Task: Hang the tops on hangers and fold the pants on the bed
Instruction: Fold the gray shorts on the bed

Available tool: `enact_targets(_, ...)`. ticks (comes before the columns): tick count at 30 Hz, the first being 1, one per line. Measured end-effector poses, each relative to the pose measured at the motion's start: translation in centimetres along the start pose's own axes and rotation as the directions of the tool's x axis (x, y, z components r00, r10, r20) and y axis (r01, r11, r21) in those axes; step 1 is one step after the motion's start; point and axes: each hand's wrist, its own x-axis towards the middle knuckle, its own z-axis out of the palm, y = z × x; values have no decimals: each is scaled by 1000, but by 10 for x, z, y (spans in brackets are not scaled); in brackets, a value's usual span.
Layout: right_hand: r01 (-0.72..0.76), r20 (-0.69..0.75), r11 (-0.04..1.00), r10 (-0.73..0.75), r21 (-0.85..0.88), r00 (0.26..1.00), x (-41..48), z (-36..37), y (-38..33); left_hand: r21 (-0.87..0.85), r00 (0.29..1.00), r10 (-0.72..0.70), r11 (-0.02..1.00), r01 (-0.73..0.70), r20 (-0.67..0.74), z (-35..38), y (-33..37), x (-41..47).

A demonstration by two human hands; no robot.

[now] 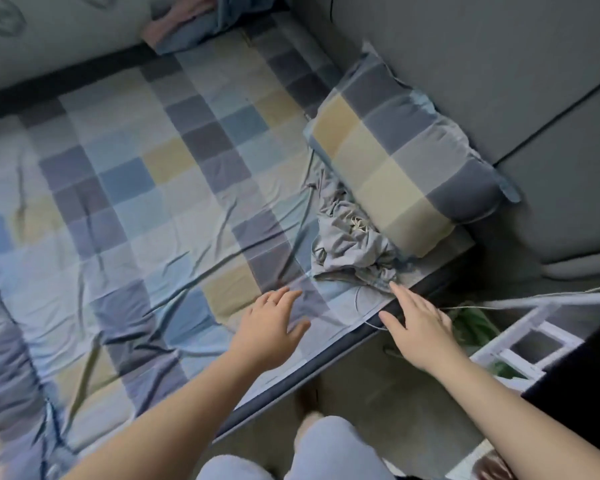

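Over bed (136, 188) edge — L grip (272, 325), R grip (419, 323), palms down

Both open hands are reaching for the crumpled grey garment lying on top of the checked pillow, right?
No. The head view shows the grey garment on the sheet against the checked pillow, not on top. The left hand and right hand are open, reaching for it.
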Motion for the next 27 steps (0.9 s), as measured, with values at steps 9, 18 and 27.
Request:
enact_targets(9, 33, 240, 996, -13, -79, 971, 192, 116, 38, -128, 964, -80, 985, 116, 254, 147, -45, 157)
enact_targets(18, -71, 99, 928, 114, -366, 988, 308, 211, 62, 23, 997, 50, 998, -52, 55, 243, -73, 300)
enact_targets(27, 8, -64, 983, -20, -182, 998, 331, 202, 76, -144, 982, 3, 989, -30, -187, 233, -68, 344)
